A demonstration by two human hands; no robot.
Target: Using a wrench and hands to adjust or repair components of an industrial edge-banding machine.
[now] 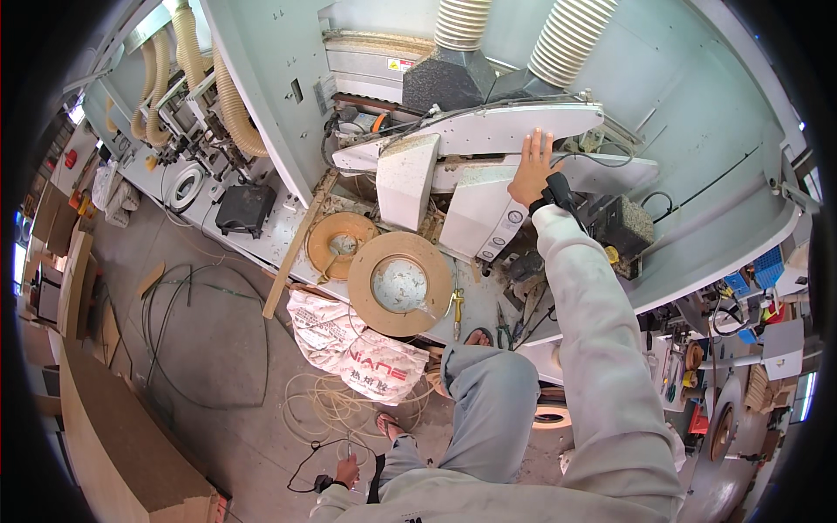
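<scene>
My right hand (530,174) reaches far forward with fingers stretched out, resting on a dusty white machine cover (484,205) that carries a row of small round gauges. Just beyond the fingertips runs a long white panel (506,120), speckled with dust. Low in the view, by my leg, my left hand (347,472) is closed around something slim with a pale tip that I cannot make out. Loops of thin pale hose (318,405) lie on the floor close to it. Left of the cover are two wide tan rolls of banding, a nearer one (362,305) and a farther one (316,237).
A white printed sack (349,344) hangs below the rolls. A yellow-handled air gun (458,309) and pliers (503,329) lie along the machine's edge. Ribbed hoses (571,44) rise at the back. Dark cable coils (205,397) and long boards (118,427) occupy the left floor.
</scene>
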